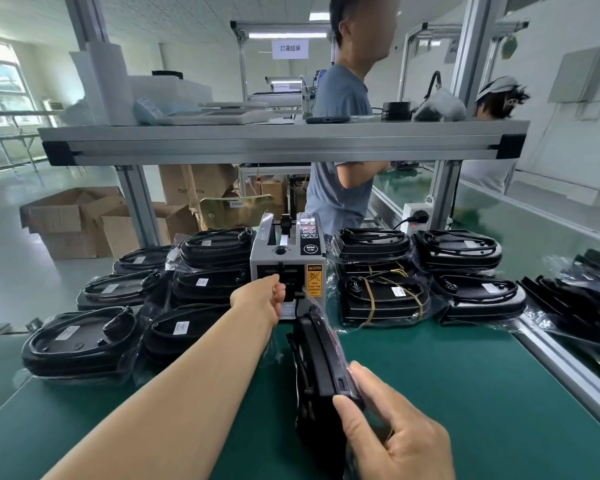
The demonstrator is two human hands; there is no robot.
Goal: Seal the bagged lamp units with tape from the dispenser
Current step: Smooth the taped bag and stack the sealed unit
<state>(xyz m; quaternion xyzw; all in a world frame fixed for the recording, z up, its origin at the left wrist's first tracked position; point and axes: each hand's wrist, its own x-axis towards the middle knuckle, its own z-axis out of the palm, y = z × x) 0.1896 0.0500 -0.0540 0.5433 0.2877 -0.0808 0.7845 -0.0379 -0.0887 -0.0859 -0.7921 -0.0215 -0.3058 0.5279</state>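
A grey tape dispenser [286, 263] stands at the middle of the green bench. My left hand [262, 296] reaches to its front slot, fingers curled at the outlet; any tape between them is hidden. My right hand [392, 427] grips a black bagged lamp unit [321, 372] held on edge above the mat, thumb on its near end. Stacks of bagged lamp units [80, 341] lie to the left of the dispenser, and more bagged units [385, 296] lie to its right.
An aluminium shelf [281, 142] crosses overhead behind the dispenser. A person in a grey shirt [336, 140] stands beyond the bench, with another person farther right. Cardboard boxes [73, 220] sit on the floor at left. A green conveyor [533, 230] with more units runs along the right.
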